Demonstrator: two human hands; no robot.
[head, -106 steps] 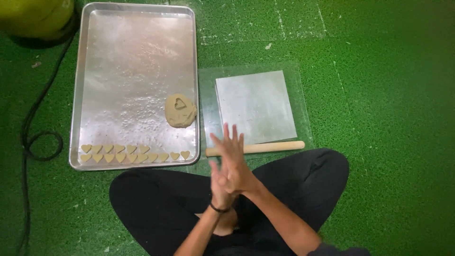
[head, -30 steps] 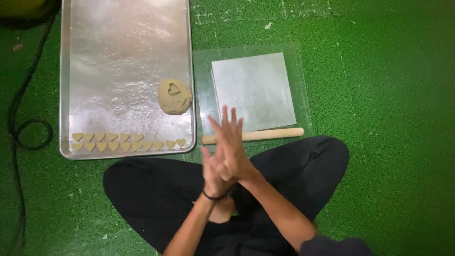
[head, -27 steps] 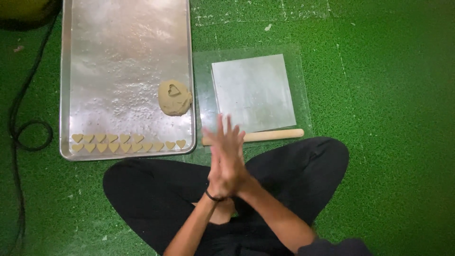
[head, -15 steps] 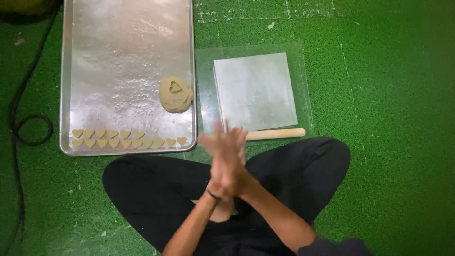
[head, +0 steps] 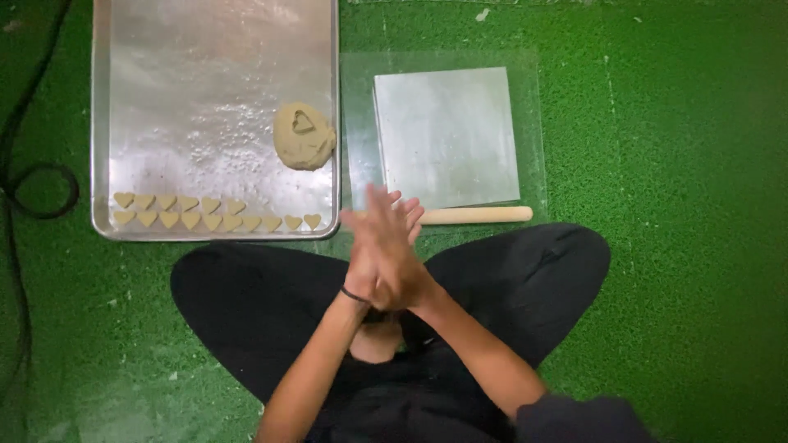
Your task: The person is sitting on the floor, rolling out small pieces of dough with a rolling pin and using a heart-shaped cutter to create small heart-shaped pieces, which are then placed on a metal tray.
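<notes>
From the head camera, looking straight down, a person sits cross-legged in black trousers on a green floor (head: 673, 164), with both hands raised above the lap. The left hand (head: 371, 264) and the right hand (head: 396, 254) are pressed palm to palm, fingers (head: 379, 209) stretched out and slightly fanned, blurred, holding nothing that can be made out; whether anything lies between the palms cannot be told. A thin dark band circles the left wrist. Just beyond the fingertips lies a wooden rolling pin (head: 476, 215), its near end hidden behind the hands. It rests along the near edge of a clear plastic sheet (head: 529, 123) spread on the floor, and a square pale grey sheet (head: 447, 135) lies on top of that plastic. To the left, just beside the plastic, sits a large metal baking tray (head: 103, 123), dusted with flour. On the tray near its right rim lies a lump of tan dough (head: 304, 141) with a heart-shaped cutter (head: 303, 122) pressed in its top. Along the tray's near edge stand two rows of small heart-shaped dough pieces (head: 189, 212). A black cable (head: 37, 193) loops at the far left.
</notes>
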